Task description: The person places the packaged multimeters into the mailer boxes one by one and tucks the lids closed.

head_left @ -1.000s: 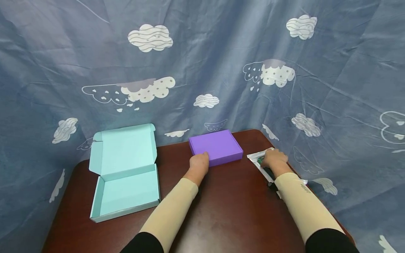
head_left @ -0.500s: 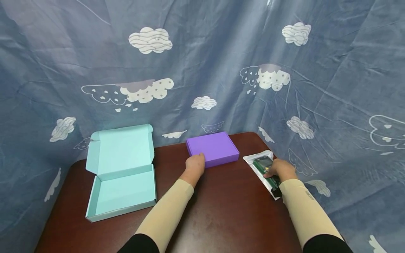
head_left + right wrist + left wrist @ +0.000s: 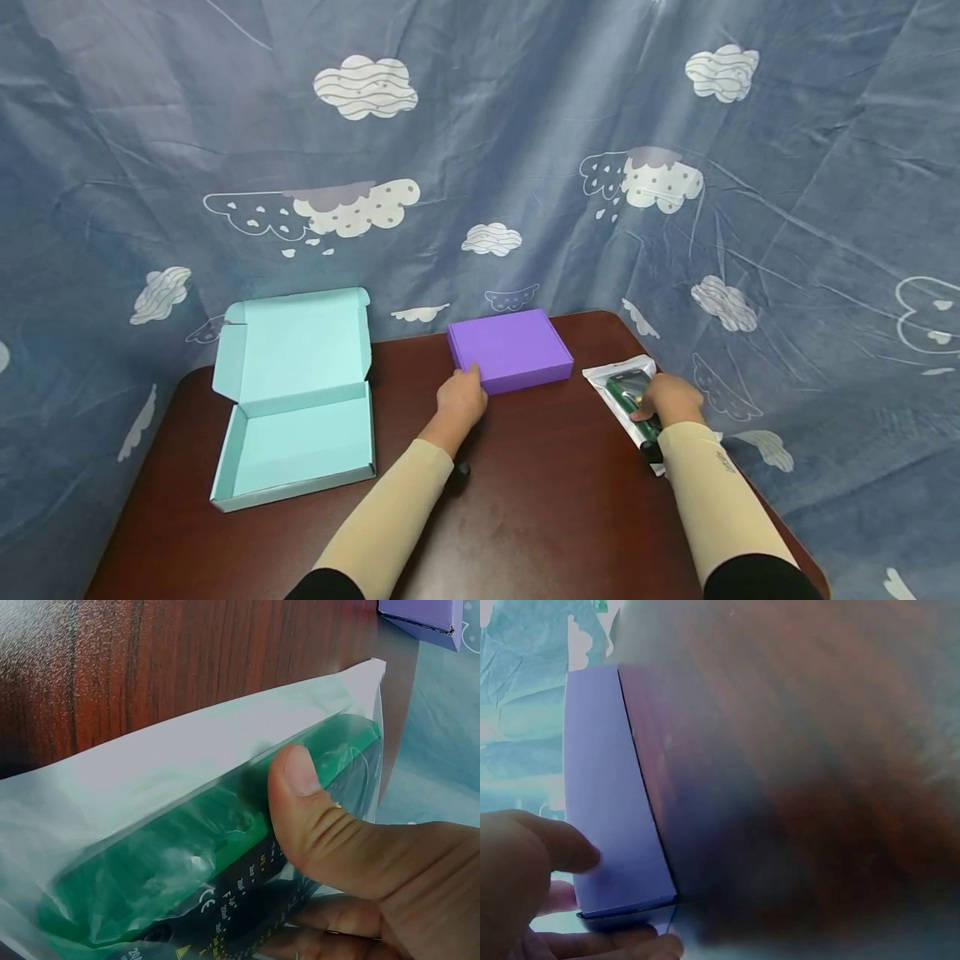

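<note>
My left hand [image 3: 459, 400] holds the front left corner of a closed purple cardboard box [image 3: 513, 348]. In the left wrist view the thumb [image 3: 576, 851] presses the box's long side, and the other fingers curl around its short end. On the right, my right hand [image 3: 672, 398] grips a green and black multimeter [image 3: 161, 855] inside a clear, white-edged plastic bag [image 3: 112, 765]. The thumb lies across the meter's green edge, with fingers bent over the far side. Part of the meter's face is hidden by the hand.
An open teal cardboard box [image 3: 303, 446] stands at the left, its lid raised toward the back. All of this rests on a dark brown table [image 3: 555, 500]. A blue curtain [image 3: 450, 150] with cloud prints hangs right behind and along the right edge.
My right hand has shifted to the right side of the bagged multimeter, uncovering more of it. The left hand stays at the purple box's corner; the boxes keep their places.
</note>
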Demonstrator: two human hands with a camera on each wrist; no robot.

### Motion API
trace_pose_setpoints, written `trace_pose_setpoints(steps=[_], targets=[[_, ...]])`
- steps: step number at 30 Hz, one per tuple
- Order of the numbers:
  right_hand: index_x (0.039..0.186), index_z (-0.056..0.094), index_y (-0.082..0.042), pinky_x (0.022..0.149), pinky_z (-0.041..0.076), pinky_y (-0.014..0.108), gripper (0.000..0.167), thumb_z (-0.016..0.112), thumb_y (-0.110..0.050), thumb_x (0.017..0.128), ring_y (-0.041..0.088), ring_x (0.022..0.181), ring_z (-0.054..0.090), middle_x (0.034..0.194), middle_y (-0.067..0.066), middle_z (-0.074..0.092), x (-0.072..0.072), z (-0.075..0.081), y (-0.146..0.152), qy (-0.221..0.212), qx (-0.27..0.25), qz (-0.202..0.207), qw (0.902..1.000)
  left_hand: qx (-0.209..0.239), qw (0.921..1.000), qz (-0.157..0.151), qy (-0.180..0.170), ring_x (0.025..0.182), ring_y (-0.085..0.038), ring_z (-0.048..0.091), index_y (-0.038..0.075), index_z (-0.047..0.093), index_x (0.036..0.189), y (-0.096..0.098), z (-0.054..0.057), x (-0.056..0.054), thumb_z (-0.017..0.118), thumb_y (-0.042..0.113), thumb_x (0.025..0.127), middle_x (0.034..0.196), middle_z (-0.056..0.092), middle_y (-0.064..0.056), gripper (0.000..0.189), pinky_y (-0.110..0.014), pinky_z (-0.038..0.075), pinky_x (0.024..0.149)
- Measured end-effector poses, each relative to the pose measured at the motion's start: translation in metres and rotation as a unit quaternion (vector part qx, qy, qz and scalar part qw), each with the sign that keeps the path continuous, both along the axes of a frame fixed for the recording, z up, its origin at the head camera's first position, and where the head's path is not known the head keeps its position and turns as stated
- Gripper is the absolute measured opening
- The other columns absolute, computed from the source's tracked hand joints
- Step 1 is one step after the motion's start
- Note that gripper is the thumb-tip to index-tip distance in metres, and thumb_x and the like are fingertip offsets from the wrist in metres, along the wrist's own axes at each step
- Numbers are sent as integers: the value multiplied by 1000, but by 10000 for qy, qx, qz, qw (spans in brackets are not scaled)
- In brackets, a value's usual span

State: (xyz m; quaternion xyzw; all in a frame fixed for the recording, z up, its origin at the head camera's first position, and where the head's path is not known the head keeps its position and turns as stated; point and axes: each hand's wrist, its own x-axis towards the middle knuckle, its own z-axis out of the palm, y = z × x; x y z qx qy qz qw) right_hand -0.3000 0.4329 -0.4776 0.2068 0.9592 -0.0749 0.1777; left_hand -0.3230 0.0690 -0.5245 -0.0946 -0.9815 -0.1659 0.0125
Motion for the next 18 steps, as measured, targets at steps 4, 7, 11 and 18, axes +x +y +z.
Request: trace_pose_setpoints(steps=[4,7,11,18], targets=[[113,62,17,83,52,54,79,95,-40,70,45,104,60,115,37,60,-1,0,-2,-21,-13,-17,10000,141,9999,-72,27,104,-37,65,10,52,148,-7,-6,6,66,30,99,120,61,-22,55,-51,56,79],[115,61,17,84,52,55,78,95,-38,71,47,107,60,118,38,59,-1,1,-4,-3,-41,-18,10000,118,9998,-165,76,113,-36,59,13,47,155,-15,-9,10,65,33,100,129,56,-22,61,-50,55,84],[117,61,17,85,51,55,78,94,-38,73,46,109,59,121,38,58,-2,3,-5,-100,-30,24,9999,29,9993,-275,255,119,-36,54,13,49,154,-24,-9,16,65,33,101,136,52,-22,60,-50,54,87],[116,62,16,83,53,53,74,91,-40,76,44,106,60,120,35,59,-4,4,-3,-300,32,109,9995,-96,9973,-298,668,129,-39,50,9,56,147,-39,-3,25,67,29,99,140,53,-22,53,-53,50,96]])
